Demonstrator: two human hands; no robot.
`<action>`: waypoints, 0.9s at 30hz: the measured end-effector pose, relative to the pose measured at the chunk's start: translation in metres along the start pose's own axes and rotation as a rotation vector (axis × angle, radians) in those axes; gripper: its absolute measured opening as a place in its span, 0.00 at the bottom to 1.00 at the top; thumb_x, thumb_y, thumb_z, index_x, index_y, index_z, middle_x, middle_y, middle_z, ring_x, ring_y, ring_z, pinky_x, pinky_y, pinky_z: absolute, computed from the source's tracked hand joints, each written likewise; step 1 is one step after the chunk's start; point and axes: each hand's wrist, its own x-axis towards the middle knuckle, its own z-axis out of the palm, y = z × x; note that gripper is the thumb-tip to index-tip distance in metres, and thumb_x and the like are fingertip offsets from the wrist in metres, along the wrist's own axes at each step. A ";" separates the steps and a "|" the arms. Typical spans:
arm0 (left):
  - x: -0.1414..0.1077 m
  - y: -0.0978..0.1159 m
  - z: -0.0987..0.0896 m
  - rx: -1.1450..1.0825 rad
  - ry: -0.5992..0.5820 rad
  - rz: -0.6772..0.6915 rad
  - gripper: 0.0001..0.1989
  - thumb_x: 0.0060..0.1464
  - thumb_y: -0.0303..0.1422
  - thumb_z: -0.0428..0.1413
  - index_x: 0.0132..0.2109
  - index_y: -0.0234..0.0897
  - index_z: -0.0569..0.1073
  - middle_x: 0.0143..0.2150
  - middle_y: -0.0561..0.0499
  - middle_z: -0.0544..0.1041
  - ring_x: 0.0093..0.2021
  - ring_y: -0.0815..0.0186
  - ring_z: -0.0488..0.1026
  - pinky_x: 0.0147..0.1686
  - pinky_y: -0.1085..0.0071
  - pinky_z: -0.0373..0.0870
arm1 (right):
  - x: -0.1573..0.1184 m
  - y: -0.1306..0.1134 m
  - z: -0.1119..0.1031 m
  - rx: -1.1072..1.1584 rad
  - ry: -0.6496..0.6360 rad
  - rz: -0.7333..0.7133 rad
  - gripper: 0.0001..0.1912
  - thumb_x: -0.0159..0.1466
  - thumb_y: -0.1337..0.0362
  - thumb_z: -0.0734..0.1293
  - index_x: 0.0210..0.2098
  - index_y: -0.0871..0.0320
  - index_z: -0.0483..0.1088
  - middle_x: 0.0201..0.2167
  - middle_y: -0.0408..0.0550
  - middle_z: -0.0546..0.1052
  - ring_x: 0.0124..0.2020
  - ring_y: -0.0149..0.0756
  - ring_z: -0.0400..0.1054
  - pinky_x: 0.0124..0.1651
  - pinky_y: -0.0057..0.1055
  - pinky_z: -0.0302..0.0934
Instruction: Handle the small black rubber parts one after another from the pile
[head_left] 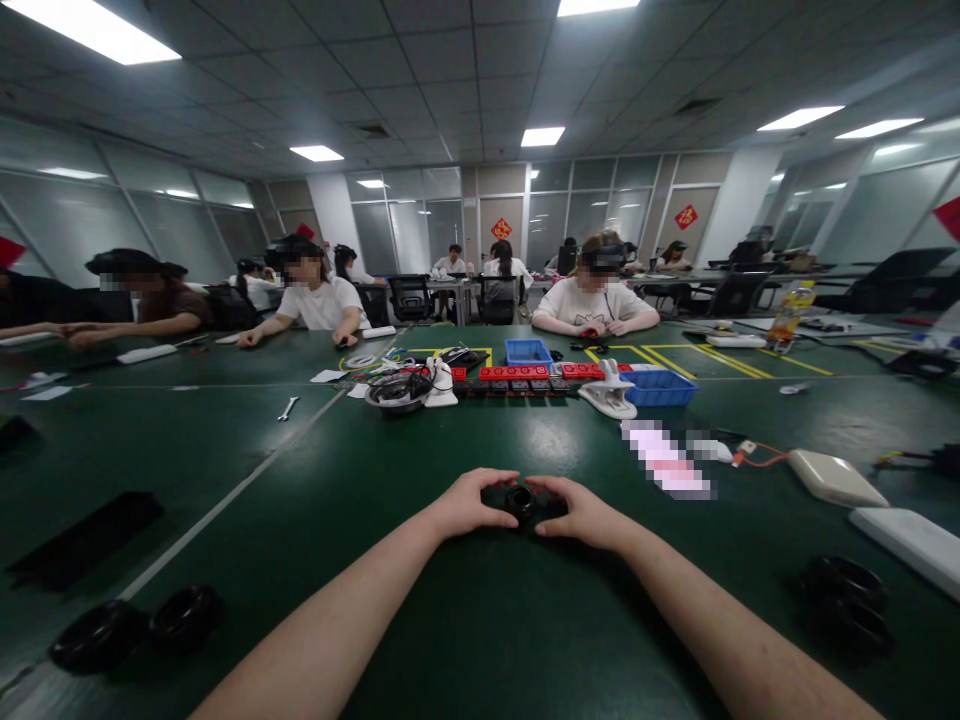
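Observation:
A black round part with a ring-shaped opening (520, 501) is on the green table in front of me, between my two hands. My left hand (480, 502) curves around its left side, thumb at the front and fingers behind. On the opposite side, my right hand (568, 507) closes in the same way, index finger and thumb at the part's edge. Its outer sides are partly hidden by my fingers. Two similar black ring-shaped parts (100, 637) lie at the lower left, and two more black rings (844, 585) at the lower right.
Ahead lie red-and-black power strips (517, 376), a blue bin (660, 386), a white clamp (609, 392) and tangled cables (397, 388). A wrench (288, 408) and a black tray-like piece (88, 538) are left. A beige power bank (838, 477) is right. People sit across the table.

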 end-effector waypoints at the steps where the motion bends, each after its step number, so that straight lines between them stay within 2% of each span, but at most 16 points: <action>1: 0.000 0.002 0.001 0.017 0.008 0.008 0.33 0.35 0.38 0.62 0.51 0.41 0.64 0.50 0.48 0.67 0.49 0.60 0.63 0.50 0.64 0.57 | 0.001 0.000 0.001 -0.014 -0.014 -0.021 0.33 0.44 0.63 0.70 0.50 0.57 0.62 0.43 0.50 0.69 0.43 0.42 0.62 0.47 0.39 0.54; 4: -0.001 0.009 0.004 0.032 0.008 0.027 0.29 0.36 0.38 0.62 0.50 0.42 0.66 0.48 0.49 0.68 0.48 0.60 0.64 0.48 0.65 0.59 | 0.005 0.002 0.005 -0.065 -0.026 -0.061 0.31 0.44 0.63 0.70 0.48 0.56 0.64 0.43 0.49 0.70 0.42 0.41 0.63 0.46 0.37 0.55; 8: 0.000 0.013 0.008 0.026 -0.027 0.040 0.24 0.38 0.37 0.61 0.47 0.41 0.69 0.44 0.50 0.71 0.44 0.61 0.66 0.45 0.66 0.60 | 0.009 0.004 0.010 -0.151 -0.013 -0.028 0.26 0.44 0.62 0.70 0.43 0.57 0.68 0.37 0.47 0.72 0.39 0.40 0.64 0.42 0.34 0.56; 12: 0.000 0.014 0.010 0.079 0.029 0.045 0.23 0.37 0.37 0.61 0.44 0.40 0.70 0.41 0.50 0.71 0.44 0.61 0.65 0.44 0.67 0.60 | 0.010 0.008 0.011 -0.153 -0.019 -0.011 0.19 0.45 0.61 0.70 0.37 0.57 0.70 0.32 0.44 0.72 0.35 0.37 0.64 0.37 0.31 0.56; 17: 0.000 0.016 0.012 0.153 0.086 0.060 0.21 0.36 0.40 0.61 0.41 0.39 0.71 0.39 0.50 0.70 0.42 0.62 0.65 0.42 0.68 0.61 | 0.010 0.011 0.014 -0.107 -0.010 0.033 0.18 0.45 0.60 0.70 0.35 0.59 0.70 0.29 0.42 0.72 0.32 0.35 0.64 0.33 0.28 0.55; 21: -0.001 0.020 0.014 0.217 0.153 0.007 0.21 0.35 0.43 0.61 0.38 0.38 0.72 0.36 0.51 0.71 0.39 0.62 0.65 0.39 0.69 0.61 | 0.011 0.010 0.020 -0.151 0.077 0.094 0.19 0.43 0.58 0.70 0.33 0.59 0.68 0.27 0.42 0.71 0.30 0.33 0.63 0.29 0.25 0.53; 27: -0.001 0.018 0.025 0.267 0.311 -0.118 0.19 0.35 0.41 0.61 0.36 0.39 0.72 0.35 0.51 0.71 0.39 0.61 0.66 0.38 0.68 0.61 | 0.013 0.000 0.033 -0.416 0.272 0.173 0.17 0.42 0.55 0.69 0.26 0.58 0.63 0.25 0.42 0.69 0.26 0.31 0.61 0.26 0.24 0.47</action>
